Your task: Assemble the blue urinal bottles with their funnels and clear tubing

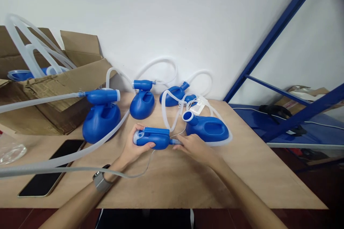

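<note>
A left hand closes its grip around a blue plastic bottle lying on its side at the middle of a wooden surface, thumb under the body and fingers over the capped end. The right hand pinches narrowly at the bottle's other end, where a pale tube fitting juts out, fingertips touching it. A wristwatch sits on the left wrist, and a thin clear tube runs across the surface beneath that arm. Just behind the right hand lies another blue bottle with an open spout, ringed by white hose. Farther back stand two upright blue bottles and a fourth one near the wall, each trailing hose. A dark phone lies flat at the left, near an open cardboard box holding more hose. Blue metal shelving stands at the right.
</note>
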{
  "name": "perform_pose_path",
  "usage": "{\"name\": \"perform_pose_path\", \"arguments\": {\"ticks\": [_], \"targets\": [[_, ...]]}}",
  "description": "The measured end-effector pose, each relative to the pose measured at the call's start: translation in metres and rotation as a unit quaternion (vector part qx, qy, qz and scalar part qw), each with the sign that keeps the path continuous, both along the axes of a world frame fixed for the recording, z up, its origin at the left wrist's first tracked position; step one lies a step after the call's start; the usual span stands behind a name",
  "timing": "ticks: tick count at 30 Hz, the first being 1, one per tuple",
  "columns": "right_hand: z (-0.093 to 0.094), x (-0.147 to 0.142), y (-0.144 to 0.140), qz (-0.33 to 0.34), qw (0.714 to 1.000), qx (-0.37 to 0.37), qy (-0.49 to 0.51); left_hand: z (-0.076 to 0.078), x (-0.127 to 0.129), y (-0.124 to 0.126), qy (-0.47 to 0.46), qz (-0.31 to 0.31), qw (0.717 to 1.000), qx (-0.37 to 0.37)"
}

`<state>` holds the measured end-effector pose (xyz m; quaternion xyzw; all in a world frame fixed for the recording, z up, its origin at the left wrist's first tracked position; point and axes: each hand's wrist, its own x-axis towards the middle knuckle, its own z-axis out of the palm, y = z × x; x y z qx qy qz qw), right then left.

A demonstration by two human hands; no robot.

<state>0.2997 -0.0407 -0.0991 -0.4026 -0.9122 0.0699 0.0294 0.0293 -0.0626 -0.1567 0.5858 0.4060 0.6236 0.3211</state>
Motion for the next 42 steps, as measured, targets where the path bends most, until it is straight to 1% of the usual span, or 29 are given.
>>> {"name": "perform_pose_path", "arguments": {"ticks": [4,7,10,13,18,21,24,28,30,32,33,35,36,37,38,40,41,42], "targets": [[0.005,-0.001,-0.007,-0.003,1.000,-0.020,-0.009,0.002,0.009,-0.004,-0.015,-0.013,0.998,0.062],[0.007,-0.002,-0.010,-0.013,0.999,-0.047,0.022,0.005,0.015,-0.006,-0.023,-0.009,0.997,0.073],[0.007,-0.003,-0.011,-0.012,0.997,-0.059,0.044,0.008,0.021,-0.009,-0.044,0.000,0.998,0.042],[0.005,-0.004,-0.011,0.006,0.998,-0.046,0.039,0.009,0.025,-0.012,-0.062,0.011,0.998,-0.008],[0.000,-0.006,-0.011,0.023,1.000,0.020,0.003,0.011,0.023,-0.011,-0.075,0.019,0.996,-0.048],[-0.006,-0.011,-0.011,0.039,0.997,0.064,-0.030,0.013,0.019,-0.008,-0.044,-0.008,0.995,-0.085],[-0.016,-0.017,-0.009,0.034,0.994,0.093,-0.050,0.011,0.016,-0.006,-0.022,-0.018,0.994,-0.103],[-0.026,-0.025,-0.004,0.011,0.992,0.116,-0.051,0.009,0.017,-0.002,-0.041,-0.008,0.991,-0.126],[-0.023,-0.028,-0.001,0.000,0.991,0.130,-0.018,0.010,0.018,0.001,-0.071,-0.002,0.985,-0.156],[-0.016,-0.028,-0.002,-0.006,0.985,0.163,0.050,0.012,0.019,0.004,-0.107,0.007,0.977,-0.187],[-0.013,-0.027,-0.004,-0.009,0.977,0.186,0.100,0.013,0.018,0.006,-0.123,0.013,0.972,-0.198],[-0.010,-0.021,-0.013,-0.026,0.950,0.213,0.228,0.014,0.016,0.008,-0.148,0.024,0.967,-0.207],[-0.012,-0.018,-0.019,-0.047,0.931,0.202,0.299,0.015,0.014,0.009,-0.158,0.029,0.965,-0.207],[-0.015,-0.014,-0.026,-0.076,0.913,0.168,0.364,0.015,0.013,0.010,-0.167,0.033,0.964,-0.206],[-0.021,-0.010,-0.032,-0.115,0.896,0.112,0.415,0.014,0.011,0.010,-0.177,0.034,0.962,-0.206],[-0.038,-0.005,-0.043,-0.184,0.867,-0.014,0.464,0.013,0.009,0.011,-0.198,0.030,0.957,-0.209],[-0.046,-0.005,-0.046,-0.207,0.857,-0.062,0.468,0.013,0.009,0.011,-0.208,0.025,0.955,-0.211],[-0.055,-0.005,-0.048,-0.222,0.851,-0.093,0.466,0.012,0.009,0.011,-0.216,0.019,0.953,-0.213]]}}
